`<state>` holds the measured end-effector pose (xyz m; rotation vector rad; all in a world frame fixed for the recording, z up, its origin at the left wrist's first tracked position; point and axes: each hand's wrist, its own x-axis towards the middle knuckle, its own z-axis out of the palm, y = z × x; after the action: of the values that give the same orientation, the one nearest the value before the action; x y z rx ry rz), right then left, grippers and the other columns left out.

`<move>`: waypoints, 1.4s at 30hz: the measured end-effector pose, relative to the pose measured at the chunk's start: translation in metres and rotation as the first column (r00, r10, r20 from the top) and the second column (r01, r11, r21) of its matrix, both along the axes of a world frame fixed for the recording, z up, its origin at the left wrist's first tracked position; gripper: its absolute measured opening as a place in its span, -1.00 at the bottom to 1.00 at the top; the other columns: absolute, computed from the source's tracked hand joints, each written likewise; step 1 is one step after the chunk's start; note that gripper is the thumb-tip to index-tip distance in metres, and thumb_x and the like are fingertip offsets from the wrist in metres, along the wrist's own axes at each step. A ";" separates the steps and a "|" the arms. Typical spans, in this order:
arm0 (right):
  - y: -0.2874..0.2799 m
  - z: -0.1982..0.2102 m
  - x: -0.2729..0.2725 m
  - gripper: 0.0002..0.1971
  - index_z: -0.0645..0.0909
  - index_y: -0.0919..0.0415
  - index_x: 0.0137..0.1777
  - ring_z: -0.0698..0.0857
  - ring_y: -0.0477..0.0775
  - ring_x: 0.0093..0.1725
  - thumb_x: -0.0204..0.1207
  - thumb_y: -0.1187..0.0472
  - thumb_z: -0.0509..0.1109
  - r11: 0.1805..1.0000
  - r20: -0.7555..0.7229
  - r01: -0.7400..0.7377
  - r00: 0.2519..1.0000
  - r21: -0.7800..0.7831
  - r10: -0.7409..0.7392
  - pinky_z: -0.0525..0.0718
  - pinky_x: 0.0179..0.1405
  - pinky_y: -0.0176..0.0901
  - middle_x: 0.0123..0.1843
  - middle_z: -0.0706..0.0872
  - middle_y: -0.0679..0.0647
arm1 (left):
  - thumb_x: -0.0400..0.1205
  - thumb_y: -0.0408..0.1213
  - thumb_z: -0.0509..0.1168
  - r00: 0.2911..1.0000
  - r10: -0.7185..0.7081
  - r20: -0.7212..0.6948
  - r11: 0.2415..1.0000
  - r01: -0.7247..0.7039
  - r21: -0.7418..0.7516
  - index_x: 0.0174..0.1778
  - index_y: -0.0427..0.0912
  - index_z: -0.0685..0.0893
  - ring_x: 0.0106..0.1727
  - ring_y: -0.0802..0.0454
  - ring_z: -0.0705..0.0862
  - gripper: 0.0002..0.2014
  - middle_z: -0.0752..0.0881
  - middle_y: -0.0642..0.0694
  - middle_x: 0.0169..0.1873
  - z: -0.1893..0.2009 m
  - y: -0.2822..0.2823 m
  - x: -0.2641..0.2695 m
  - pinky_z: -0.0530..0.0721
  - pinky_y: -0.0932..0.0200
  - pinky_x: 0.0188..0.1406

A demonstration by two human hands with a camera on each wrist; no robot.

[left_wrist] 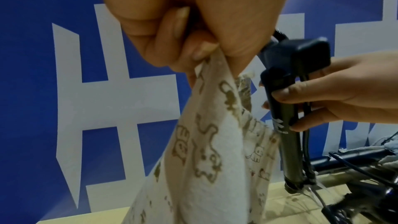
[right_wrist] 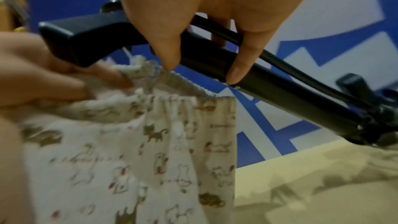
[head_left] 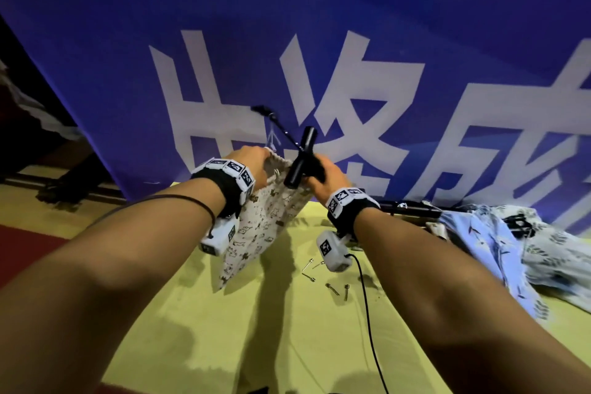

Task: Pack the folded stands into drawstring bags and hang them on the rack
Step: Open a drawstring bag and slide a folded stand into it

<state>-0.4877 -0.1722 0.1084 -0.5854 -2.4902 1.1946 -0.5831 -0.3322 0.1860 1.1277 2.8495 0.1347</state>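
My left hand (head_left: 260, 169) pinches the gathered top edge of a cream drawstring bag (head_left: 256, 230) printed with small animals, which hangs down to the yellow table (head_left: 224, 345). My right hand (head_left: 316, 171) grips a black folded stand (head_left: 299, 161) just right of the bag's mouth, outside the cloth. In the left wrist view, my left hand (left_wrist: 206, 52) bunches the bag (left_wrist: 215, 151) while the stand (left_wrist: 286, 117) stands upright beside it. In the right wrist view, my right hand (right_wrist: 202, 69) wraps the stand (right_wrist: 280, 89) above the bag's rim (right_wrist: 172, 101).
A blue banner (head_left: 319, 25) with large white characters rises behind the table. Pale blue patterned bags (head_left: 511, 249) lie at the right, with another black stand (head_left: 412, 210) beside them. Several small metal pins (head_left: 332, 289) and a black cable (head_left: 367, 313) lie on the table.
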 end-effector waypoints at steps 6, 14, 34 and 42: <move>-0.011 0.033 -0.003 -0.52 0.39 -0.10 0.44 0.70 0.28 0.19 0.54 0.11 0.37 0.996 -0.071 -0.035 0.997 0.081 0.041 0.70 0.18 0.19 0.24 0.68 0.17 | 0.52 -0.17 0.37 1.000 -0.021 -0.006 0.999 0.020 -0.049 0.36 0.17 0.47 -0.01 -0.20 0.73 -0.52 0.73 -0.09 0.06 -0.005 0.000 0.000 0.72 0.01 -0.11; 0.004 0.043 0.018 -0.50 0.40 -0.17 0.43 0.70 0.19 0.21 0.48 -0.08 0.36 0.994 -0.229 0.075 0.969 -0.085 -0.092 0.68 0.23 0.22 0.24 0.72 0.06 | 0.52 -0.29 0.36 0.999 0.038 -0.001 0.968 -0.037 -0.250 0.44 -0.24 0.29 -0.12 -0.21 0.69 -0.41 0.60 -0.26 0.07 -0.019 0.000 0.003 0.72 -0.04 -0.21; 0.021 0.025 0.045 -0.58 0.67 0.10 0.24 0.71 0.06 0.08 0.38 0.04 0.51 0.931 -0.079 0.053 0.993 -0.362 -0.088 0.69 0.21 0.02 0.09 0.73 0.03 | 0.56 -0.13 0.43 0.950 0.033 0.309 0.883 -0.173 0.436 0.11 -0.27 0.71 0.04 -0.23 0.69 -0.68 0.73 -0.27 -0.01 -0.032 0.064 0.059 0.59 0.06 -0.14; 0.049 -0.070 0.065 -0.32 0.31 -0.04 0.61 0.72 0.20 0.09 0.49 0.16 0.40 0.963 0.372 0.157 0.926 -0.219 -0.066 0.72 0.14 0.04 0.32 0.67 0.11 | 0.37 0.15 0.42 0.897 0.107 0.429 0.659 -0.387 0.645 -0.16 -0.05 0.57 -0.11 -0.06 0.62 -0.63 0.66 -0.07 -0.17 -0.043 0.067 0.041 0.47 0.18 -0.08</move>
<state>-0.4225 -0.1228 0.0388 -1.0909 -2.5683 1.4749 -0.5426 -0.2654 0.1428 0.6265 2.6043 1.4358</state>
